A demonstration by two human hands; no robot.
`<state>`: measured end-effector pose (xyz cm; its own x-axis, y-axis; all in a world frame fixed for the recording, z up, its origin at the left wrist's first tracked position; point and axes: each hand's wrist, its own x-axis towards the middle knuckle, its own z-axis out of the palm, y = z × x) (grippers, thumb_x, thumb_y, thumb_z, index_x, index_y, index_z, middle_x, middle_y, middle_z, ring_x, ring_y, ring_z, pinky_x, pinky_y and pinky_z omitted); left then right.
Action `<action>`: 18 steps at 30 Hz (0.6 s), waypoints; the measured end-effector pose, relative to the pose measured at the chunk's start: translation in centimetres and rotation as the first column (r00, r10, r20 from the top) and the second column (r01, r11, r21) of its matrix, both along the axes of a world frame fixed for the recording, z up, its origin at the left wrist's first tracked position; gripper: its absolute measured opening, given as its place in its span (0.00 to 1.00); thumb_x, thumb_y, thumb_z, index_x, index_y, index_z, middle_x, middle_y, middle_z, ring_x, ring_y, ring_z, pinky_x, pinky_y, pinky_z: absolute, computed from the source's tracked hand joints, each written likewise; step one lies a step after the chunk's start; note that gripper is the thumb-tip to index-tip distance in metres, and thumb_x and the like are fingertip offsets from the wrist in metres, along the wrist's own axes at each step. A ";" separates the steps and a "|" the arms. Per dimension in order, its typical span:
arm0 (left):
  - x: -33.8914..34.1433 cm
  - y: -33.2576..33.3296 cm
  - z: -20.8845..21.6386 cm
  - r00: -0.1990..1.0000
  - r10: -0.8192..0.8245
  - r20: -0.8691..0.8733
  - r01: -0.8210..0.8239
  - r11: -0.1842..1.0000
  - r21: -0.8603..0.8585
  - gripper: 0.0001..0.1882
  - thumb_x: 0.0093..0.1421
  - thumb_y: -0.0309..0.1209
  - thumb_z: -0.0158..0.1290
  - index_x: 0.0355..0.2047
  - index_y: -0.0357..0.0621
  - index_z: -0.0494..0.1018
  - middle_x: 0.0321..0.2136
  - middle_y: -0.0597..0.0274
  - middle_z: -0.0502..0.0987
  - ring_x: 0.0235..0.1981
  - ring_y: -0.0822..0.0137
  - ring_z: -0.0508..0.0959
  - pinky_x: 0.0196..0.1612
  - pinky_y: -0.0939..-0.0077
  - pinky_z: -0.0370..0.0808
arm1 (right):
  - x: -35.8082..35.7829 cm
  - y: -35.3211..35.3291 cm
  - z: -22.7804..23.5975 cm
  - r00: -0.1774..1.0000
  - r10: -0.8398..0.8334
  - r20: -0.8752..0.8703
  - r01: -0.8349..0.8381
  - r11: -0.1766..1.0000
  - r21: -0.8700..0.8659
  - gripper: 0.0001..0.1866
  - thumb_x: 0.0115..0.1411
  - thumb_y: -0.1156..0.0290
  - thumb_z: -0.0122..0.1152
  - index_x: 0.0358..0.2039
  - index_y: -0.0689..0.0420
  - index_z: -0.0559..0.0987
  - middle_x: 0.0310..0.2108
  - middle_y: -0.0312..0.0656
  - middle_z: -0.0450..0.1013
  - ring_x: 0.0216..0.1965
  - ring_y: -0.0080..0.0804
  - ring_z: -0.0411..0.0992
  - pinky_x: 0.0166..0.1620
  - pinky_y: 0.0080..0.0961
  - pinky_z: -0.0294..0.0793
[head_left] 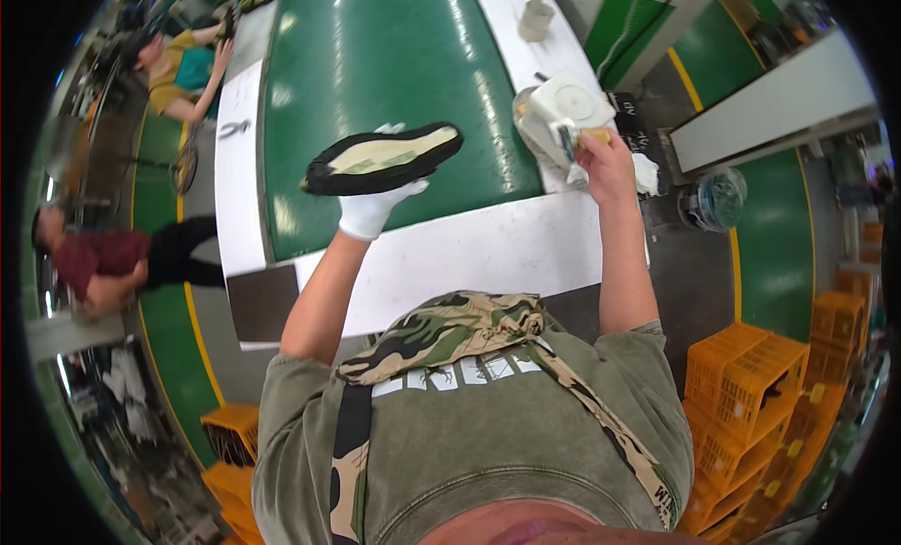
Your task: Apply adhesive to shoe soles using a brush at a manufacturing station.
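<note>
My left hand [368, 210], in a white glove, holds a black shoe upper [434, 147] from below, over the green belt [394, 57]. The upper's underside faces up and shows a pale insole with greenish patches. My bare right hand [610, 167] is closed on what looks like a brush [593, 136] with a yellowish handle. That hand is beside a white plastic container [571, 97] on the table's right edge; the brush's far end is hard to make out there.
A pale bottle [536, 18] stands farther along the right ledge. Pliers [234, 128] lie on the left ledge. A clear bag-lined bin [715, 200] and orange crates [748, 371] stand at right. Two people are at left, one seated [178, 76], one in a maroon shirt [103, 264].
</note>
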<state>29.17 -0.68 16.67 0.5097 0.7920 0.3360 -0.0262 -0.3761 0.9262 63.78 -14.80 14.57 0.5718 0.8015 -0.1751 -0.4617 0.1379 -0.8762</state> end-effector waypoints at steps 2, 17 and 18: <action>0.2 -0.8 0.2 0.998 0.005 -0.055 0.003 0.990 0.141 0.46 0.44 0.36 0.73 0.61 0.42 0.62 0.57 0.55 0.69 0.58 0.60 0.69 0.63 0.67 0.65 | -2.9 2.6 1.7 0.994 0.105 0.010 -0.106 0.993 0.050 0.07 0.56 0.76 0.65 0.33 0.58 0.76 0.30 0.36 0.75 0.28 0.21 0.72 0.33 0.18 0.72; -3.8 -7.0 1.3 0.957 0.090 0.276 0.012 0.937 -0.348 0.44 0.46 0.27 0.69 0.61 0.41 0.59 0.57 0.58 0.70 0.58 0.66 0.71 0.62 0.68 0.66 | -13.5 7.6 4.1 0.897 0.430 0.103 -0.442 0.860 0.255 0.10 0.52 0.82 0.68 0.32 0.58 0.75 0.33 0.38 0.75 0.33 0.23 0.73 0.37 0.21 0.74; -3.7 -7.3 1.1 0.956 0.093 0.277 0.000 0.948 -0.318 0.45 0.45 0.24 0.69 0.62 0.41 0.58 0.58 0.58 0.68 0.58 0.66 0.71 0.64 0.69 0.65 | -13.8 7.7 4.1 0.890 0.446 0.094 -0.455 0.855 0.250 0.11 0.52 0.82 0.68 0.32 0.59 0.74 0.33 0.39 0.75 0.33 0.23 0.73 0.37 0.21 0.74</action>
<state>25.43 -7.98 17.77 0.3887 0.9006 0.1942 -0.2959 -0.0776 0.9521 50.02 -7.10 18.69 0.1387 0.9867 0.0853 -0.5015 0.1443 -0.8530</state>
